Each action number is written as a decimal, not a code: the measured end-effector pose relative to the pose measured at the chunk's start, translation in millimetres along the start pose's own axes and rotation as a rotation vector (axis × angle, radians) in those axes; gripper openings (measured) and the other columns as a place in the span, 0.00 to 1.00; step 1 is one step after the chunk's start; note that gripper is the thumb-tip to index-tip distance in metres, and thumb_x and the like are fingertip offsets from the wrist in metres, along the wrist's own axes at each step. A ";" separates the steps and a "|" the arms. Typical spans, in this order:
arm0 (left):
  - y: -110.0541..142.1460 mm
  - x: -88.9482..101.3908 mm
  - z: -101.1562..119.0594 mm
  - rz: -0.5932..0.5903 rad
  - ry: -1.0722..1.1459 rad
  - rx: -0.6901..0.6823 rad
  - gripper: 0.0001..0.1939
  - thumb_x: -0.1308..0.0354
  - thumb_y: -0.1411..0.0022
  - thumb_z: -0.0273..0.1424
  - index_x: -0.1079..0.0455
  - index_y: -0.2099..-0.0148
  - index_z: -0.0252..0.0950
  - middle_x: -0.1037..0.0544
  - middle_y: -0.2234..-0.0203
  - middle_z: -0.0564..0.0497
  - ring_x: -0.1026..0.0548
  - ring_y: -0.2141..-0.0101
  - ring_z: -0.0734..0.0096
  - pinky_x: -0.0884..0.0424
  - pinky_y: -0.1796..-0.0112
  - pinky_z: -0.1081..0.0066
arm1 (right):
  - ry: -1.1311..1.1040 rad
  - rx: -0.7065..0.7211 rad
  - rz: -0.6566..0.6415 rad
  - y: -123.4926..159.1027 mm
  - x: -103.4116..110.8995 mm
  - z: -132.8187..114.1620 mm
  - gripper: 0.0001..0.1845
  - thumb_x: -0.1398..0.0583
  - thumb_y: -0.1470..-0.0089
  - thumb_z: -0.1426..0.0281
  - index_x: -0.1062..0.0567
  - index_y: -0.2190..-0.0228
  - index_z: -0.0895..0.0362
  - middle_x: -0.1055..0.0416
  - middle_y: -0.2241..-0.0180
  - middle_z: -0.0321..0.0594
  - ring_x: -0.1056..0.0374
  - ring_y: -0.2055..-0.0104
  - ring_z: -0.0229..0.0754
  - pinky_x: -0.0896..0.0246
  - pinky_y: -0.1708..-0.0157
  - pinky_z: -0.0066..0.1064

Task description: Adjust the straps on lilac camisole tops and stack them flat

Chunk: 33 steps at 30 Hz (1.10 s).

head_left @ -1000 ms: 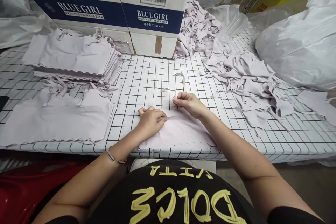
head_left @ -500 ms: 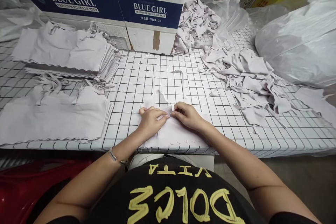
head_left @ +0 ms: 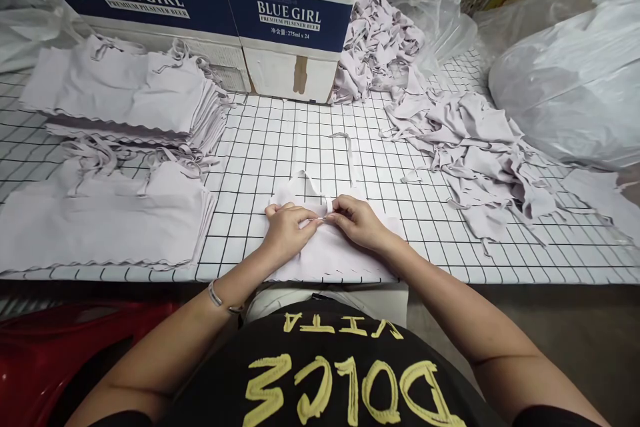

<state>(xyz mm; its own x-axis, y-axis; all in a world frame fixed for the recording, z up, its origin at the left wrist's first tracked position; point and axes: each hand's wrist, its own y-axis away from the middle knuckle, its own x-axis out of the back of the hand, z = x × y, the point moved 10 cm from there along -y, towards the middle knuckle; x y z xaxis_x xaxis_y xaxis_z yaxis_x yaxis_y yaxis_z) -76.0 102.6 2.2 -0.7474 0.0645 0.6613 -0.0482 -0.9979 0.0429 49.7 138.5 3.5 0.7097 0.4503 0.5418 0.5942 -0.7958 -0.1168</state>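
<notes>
- We see the left hand (head_left: 286,230) resting on a pale lilac garment (head_left: 330,250) that lies flat at the near edge of the gridded table (head_left: 280,140), straight in front of the person.
- Its fingers are drawn together, pinching the cloth near the garment's top edge.
- The right hand (head_left: 357,220) meets it fingertip to fingertip, its fingers also closed, nipping the same spot where a thin strap (head_left: 313,183) joins the garment.
- A second strap (head_left: 345,147) lies loose on the table beyond the hands.
- We note a bracelet (head_left: 217,297) on the left wrist.
- To the left lie two stacks (head_left: 110,213) of folded garments in the same colour, one behind the other.
- To the right sprawls a heap (head_left: 475,147) of unsorted pieces, well apart from the hands.
- A box (head_left: 200,7) marked BLUE GIRL stands at the far side of the table.
- A white bag (head_left: 570,87) bulges at the far right.
</notes>
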 end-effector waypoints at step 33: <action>51.2 53.0 20.2 -0.205 -0.261 -0.391 0.12 0.47 0.35 0.40 0.24 0.61 0.43 0.24 0.63 0.47 0.29 0.59 0.59 0.42 0.52 0.56 | 0.306 -0.089 0.166 77.8 79.0 18.0 0.12 0.40 0.38 0.57 0.28 0.65 0.54 0.30 0.65 0.42 0.35 0.61 0.49 0.42 0.60 0.41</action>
<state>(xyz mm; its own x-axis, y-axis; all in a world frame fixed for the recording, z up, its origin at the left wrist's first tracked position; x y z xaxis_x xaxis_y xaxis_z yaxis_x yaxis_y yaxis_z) -104.7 55.0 54.6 -0.5086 0.2069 0.8357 -0.4576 -0.8872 -0.0588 158.8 119.4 22.2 0.6392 0.1806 0.7475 0.4358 -0.8860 -0.1586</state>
